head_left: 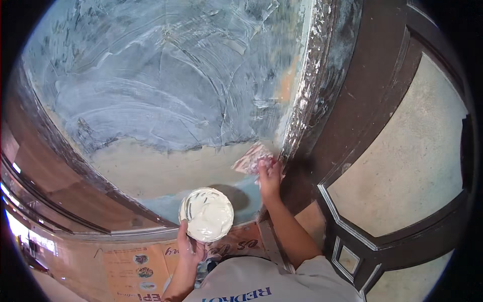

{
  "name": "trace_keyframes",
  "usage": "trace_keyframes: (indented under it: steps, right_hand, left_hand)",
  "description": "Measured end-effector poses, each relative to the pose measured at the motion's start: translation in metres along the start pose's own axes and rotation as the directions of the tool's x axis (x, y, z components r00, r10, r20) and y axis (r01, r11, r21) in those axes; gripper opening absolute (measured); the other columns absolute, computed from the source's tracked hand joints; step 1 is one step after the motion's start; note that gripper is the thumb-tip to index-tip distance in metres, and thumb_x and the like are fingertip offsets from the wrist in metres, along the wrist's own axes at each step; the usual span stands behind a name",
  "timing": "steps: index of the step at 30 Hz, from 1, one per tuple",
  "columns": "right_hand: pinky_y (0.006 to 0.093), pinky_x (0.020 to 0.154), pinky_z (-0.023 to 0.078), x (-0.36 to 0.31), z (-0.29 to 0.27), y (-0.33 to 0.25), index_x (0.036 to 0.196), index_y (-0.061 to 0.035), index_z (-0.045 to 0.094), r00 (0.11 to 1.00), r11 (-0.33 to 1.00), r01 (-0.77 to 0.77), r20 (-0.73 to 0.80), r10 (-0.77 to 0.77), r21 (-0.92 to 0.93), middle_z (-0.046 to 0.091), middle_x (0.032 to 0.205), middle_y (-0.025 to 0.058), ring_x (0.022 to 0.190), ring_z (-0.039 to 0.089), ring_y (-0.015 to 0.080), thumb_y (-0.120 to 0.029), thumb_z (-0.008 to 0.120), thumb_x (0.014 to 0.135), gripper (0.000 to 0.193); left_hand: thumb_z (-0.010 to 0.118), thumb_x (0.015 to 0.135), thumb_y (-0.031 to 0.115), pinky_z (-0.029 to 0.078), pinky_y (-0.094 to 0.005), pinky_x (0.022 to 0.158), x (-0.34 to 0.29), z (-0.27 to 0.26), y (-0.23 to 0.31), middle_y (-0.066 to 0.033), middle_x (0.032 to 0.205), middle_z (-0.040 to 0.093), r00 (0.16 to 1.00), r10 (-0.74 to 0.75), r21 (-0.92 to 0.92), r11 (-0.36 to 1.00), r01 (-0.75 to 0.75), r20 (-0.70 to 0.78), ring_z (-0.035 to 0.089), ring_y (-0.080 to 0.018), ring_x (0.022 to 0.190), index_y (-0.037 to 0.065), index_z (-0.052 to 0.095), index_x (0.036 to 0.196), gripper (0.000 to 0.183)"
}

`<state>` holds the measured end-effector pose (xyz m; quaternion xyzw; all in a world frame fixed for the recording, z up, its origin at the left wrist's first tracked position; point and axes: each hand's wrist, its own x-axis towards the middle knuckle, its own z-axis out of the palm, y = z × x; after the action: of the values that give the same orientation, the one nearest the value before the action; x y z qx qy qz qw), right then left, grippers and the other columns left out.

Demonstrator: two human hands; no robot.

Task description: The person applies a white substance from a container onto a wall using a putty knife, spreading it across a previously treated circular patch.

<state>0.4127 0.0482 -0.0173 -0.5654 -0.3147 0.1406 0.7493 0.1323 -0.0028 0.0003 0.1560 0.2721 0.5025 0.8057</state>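
Observation:
My left hand (189, 250) grips a round tub (232, 221) from its lower left side, thumb up along the rim. Thick off-white paste (209, 215) fills the tub, with streaks smeared up its inner wall. My right hand (270, 180) is closed around what looks like a putty knife (250, 158), its broad face coated in whitish, pink-tinged smears. Something reddish shows by the fingers. This tool lies against or just over the lower right part of a blue-grey panel (151, 105), beside a bare beige band (151, 168). Contact cannot be made out.
A carved, whitish-speckled moulding (307, 95) borders the panel on the right. Beyond it stands dark brown framing (367, 100) with pale inset panels (402, 151). Brown trim (75, 176) curves along the left. Orange printed sheets (133, 272) lie below, near my body.

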Motion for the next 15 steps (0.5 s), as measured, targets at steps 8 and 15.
trace_keyframes:
  steps: [8, 15]
  right_hand:
    - [0.0273, 0.078, 0.046, 0.008, -0.014, -0.047, 0.123, -0.0038, 0.042, 0.928, 0.981, 0.112, 0.336, -0.161, 0.16, 0.054, 0.103, 0.0043, 0.088, 0.052, 0.0117, -0.016, 0.063, 0.094, 0.037]
    - [0.034, 0.08, 0.049, -0.012, -0.003, -0.136, 0.123, -0.0063, 0.048, 0.754, 0.869, 0.279, 0.654, 0.065, -0.409, 0.063, 0.103, 0.0097, 0.089, 0.061, 0.0215, -0.025, 0.071, 0.087, 0.046]
  left_hand:
    - [0.047, 0.1, 0.038, 0.054, -0.0457, 0.097, 0.003, 0.005, 0.002, -0.0152, 0.136, 0.055, 0.996, 0.09, -0.055, 0.994, -0.09, -0.003, 0.059, -0.0294, 0.119, 0.002, 0.042, 0.139, 0.052]
    - [0.045, 0.102, 0.033, 0.044, -0.046, 0.109, 0.001, 0.001, 0.022, -0.0158, 0.144, 0.047, 0.991, 0.101, -0.123, 0.988, -0.09, 0.092, 0.05, -0.0296, 0.131, 0.002, 0.037, 0.143, 0.052]
